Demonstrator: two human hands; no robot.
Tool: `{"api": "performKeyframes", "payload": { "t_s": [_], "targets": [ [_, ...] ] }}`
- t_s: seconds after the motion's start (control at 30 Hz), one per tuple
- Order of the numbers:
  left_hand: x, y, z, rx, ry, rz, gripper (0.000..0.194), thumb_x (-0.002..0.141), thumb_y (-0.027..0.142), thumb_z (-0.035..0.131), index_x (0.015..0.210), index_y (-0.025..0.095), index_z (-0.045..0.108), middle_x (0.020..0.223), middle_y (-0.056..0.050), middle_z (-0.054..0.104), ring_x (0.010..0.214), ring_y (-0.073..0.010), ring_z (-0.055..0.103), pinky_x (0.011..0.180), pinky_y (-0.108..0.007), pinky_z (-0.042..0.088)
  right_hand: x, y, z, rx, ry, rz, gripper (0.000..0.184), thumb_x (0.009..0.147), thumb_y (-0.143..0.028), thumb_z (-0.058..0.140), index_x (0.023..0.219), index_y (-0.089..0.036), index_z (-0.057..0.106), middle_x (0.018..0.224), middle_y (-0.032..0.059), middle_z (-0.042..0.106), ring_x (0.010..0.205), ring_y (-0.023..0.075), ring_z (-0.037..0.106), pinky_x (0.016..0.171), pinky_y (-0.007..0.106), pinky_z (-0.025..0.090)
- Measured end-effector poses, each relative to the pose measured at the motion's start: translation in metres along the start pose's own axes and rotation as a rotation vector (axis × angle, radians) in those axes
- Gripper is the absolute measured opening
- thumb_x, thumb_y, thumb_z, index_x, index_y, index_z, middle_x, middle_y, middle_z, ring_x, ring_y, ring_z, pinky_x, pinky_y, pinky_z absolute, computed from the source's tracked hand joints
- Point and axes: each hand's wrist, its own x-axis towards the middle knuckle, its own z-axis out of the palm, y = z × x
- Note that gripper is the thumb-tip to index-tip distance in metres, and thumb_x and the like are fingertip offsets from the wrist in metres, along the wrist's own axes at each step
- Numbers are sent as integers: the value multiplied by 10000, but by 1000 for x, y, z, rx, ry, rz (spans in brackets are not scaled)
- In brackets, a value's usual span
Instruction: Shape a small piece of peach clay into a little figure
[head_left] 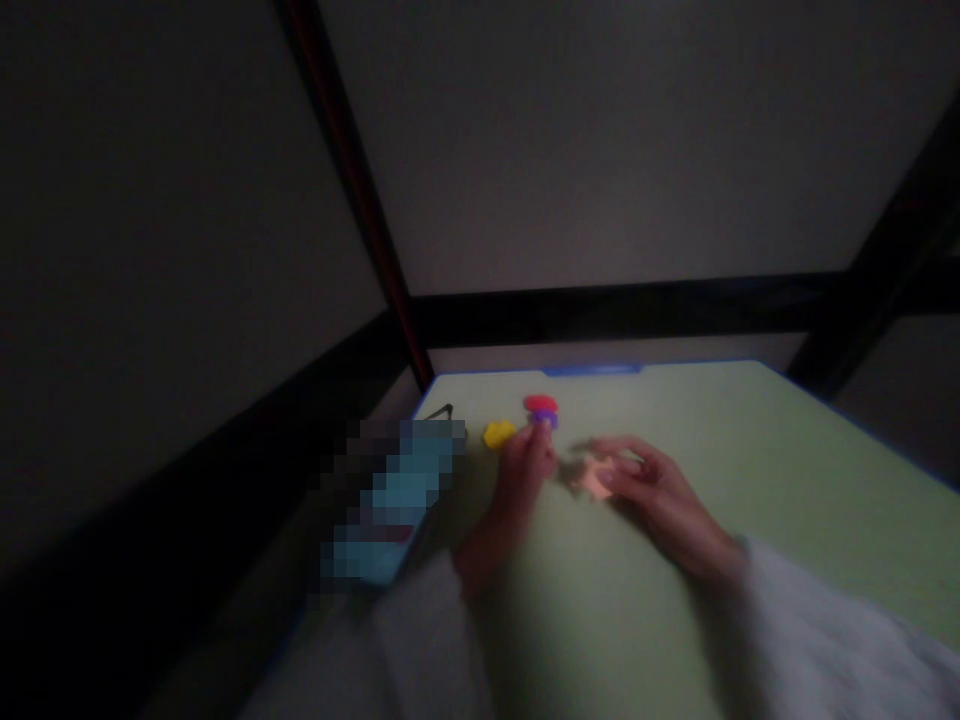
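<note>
My left hand is closed, with its fingertips at a small purple piece that it seems to pinch. A red piece lies directly behind the purple one; whether they are joined I cannot tell. Just left of that hand a yellow piece with a bumpy outline rests on the table. My right hand grips a peach-orange piece with a jagged, star-like edge between thumb and fingers, low over the table. The picture is dim and blurred, so fine shapes are hard to make out.
Both hands are over a pale green table with a blue rim. A pixelated blue-green flat object lies along its left side, near a thin dark item. Behind the table stands a grey wall with dark bars.
</note>
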Motion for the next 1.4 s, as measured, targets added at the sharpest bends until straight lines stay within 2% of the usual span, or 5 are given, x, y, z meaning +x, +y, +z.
{"api": "performKeyframes", "payload": {
  "t_s": [0.23,0.53,0.8,0.93,1.4],
  "targets": [
    [-7,-1,10,-30,49,31,314,718,444,583,619,166,475,446,70,352,414,-51,299,431,-203,214,6,3,-5,133,155,10,340,562,-271,795,854,-187,642,807,20,699,762,154,620,714,278,444],
    [-27,-8,19,-142,-59,-43,233,750,363,605,739,130,612,562,17,513,522,-62,450,499,-194,331,4,0,0,244,102,21,275,529,-213,802,756,-187,649,649,-30,610,720,133,590,729,262,444],
    [-32,2,28,-238,20,-112,202,660,279,690,767,140,591,736,-60,669,667,-138,618,614,-237,449,4,2,1,282,116,38,289,505,-181,812,688,-186,587,678,-35,641,603,90,558,662,240,445],
    [-36,3,29,-220,3,-145,191,643,288,697,715,141,598,736,-62,672,639,-139,621,553,-219,432,3,2,1,241,114,5,317,508,-200,823,740,-182,606,668,-25,660,613,100,579,656,241,445],
    [-38,-15,25,-199,228,-189,276,615,324,710,842,170,676,783,-59,669,663,-145,604,523,-222,416,2,1,5,-65,137,-58,332,521,-246,811,809,-165,668,721,20,696,671,140,623,682,272,485]
  ]
}}
